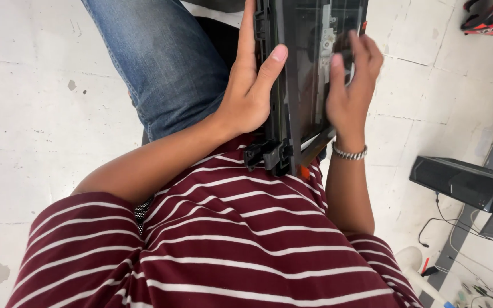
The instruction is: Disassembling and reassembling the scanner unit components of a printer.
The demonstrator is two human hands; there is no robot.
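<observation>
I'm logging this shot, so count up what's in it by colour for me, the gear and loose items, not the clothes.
Black: 2, the plastic assembly gripped by the left hand and right hand, and the black box on the floor.
Red: 1, the helmet.
Silver: 1, the bracelet.
Total: 4

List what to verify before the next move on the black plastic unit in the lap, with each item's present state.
1. Left hand grips the black plastic unit along its left edge, thumb over the rim: ok.
2. Right hand on the unit's inner parts: ok; blurred, exact contact cannot tell.
3. Unit's near end rests against the striped shirt: ok.
4. Anything held in right fingers: cannot tell.
5. Unit's far end in view: not ok, cropped.
</observation>
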